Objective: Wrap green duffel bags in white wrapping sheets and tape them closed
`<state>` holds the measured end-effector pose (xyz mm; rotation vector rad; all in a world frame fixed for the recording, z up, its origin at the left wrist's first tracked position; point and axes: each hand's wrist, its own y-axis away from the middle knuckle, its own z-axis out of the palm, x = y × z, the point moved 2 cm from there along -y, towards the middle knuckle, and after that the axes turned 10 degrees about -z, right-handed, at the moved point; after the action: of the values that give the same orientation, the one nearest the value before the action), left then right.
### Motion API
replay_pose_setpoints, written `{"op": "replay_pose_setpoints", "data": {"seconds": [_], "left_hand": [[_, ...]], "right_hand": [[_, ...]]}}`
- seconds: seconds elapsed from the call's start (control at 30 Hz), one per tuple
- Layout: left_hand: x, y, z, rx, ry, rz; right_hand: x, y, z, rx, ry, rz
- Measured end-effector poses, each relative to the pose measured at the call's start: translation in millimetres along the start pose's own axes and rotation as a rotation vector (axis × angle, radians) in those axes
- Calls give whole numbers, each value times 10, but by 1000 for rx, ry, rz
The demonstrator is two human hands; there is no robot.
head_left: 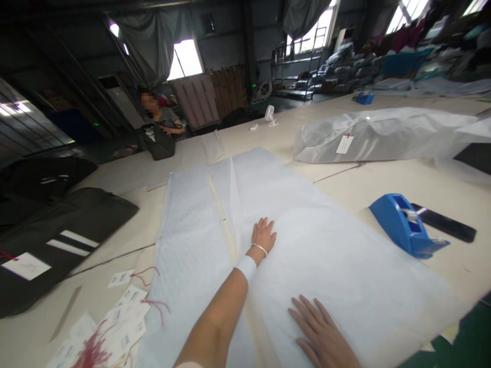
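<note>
Two bare hands rest palm down on pale sheeting, spread over the centre and lower centre of the frame. Left hand (264, 235), mid-frame: fingers extended, slightly parted, holding nothing. Bracelet (260, 249) at its wrist; white band (246, 267) on the forearm. Right hand (324, 335), bottom, right of centre: fingers fanned wider, thumb out to the side, nothing gripped. Sheeting (314, 220): mostly flat, translucent, with a narrow cream strip running lengthwise left of the left hand.

Lower left: white tags (128, 313) with red strings, piled beside the sheeting. Left edge: dark garment (103, 212), two white stripes, one tag attached. Right of frame: blue tape dispenser (397, 225); dark phone (447, 222) just beside it, partly hidden. Upper right: long translucent bag (402, 130) bearing a tag. All on the cream table (391, 179). Top centre, far side: small white fan (270, 113). Upper left: another person (169, 117) handling a dark item (159, 145); its details too small to tell.
</note>
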<state>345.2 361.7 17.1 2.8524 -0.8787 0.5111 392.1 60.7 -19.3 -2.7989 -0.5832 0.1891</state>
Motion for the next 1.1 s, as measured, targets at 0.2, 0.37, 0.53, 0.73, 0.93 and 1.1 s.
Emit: {"op": "replay_pose_setpoints", "data": {"seconds": [0.2,0.37,0.53,0.73,0.93,1.1], "left_hand": [[-873,-408,45,125,-35,-404],[-1434,-455,-46,212,-65,-606],[-1287,-588,-82,222,-118,-325],[-1365,-882,-54,113,-112,-324],[-1611,-1017,-207,210,-150,-609],[-1123,-771,-84,146,-209,-260]], "right_hand": [[67,-48,-1,19,42,-29],[87,-49,44,14,41,-20],[122,-21,96,35,32,-35],[179,9,224,74,178,-121],[190,-3,213,90,191,-135],[140,29,230,87,143,-90]]}}
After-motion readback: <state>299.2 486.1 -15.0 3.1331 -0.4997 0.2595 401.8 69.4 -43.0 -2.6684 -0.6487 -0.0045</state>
